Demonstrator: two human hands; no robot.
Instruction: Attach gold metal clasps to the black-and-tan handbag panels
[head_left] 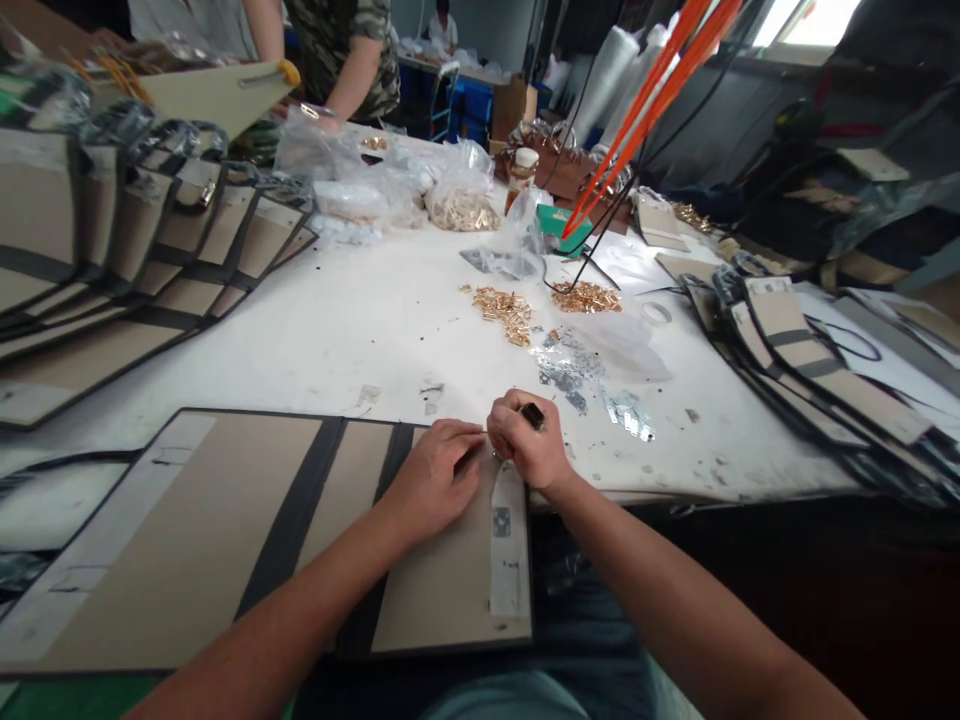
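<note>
At the near edge of the bench [360, 310]. Stack [112, 250] of covers fanned along the left edge. Open cover [187, 540] lies flat, right corner past the near edge. Left hand [435, 480] flat on it, fingers loose, gripping nothing. Right hand [527, 447] touches the left, fisted round a small dark tool [533, 415] atop a white strip [508, 540]. Bare room beyond; gold clips [506, 312] behind. Second stack [810, 370] crowds the right edge. Bottle [523, 172] label unreadable.

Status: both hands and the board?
Left hand flat on the cover board, near its far edge. Right hand fisted on a small dark tool. Gold fittings loose beyond, untouched.
</note>
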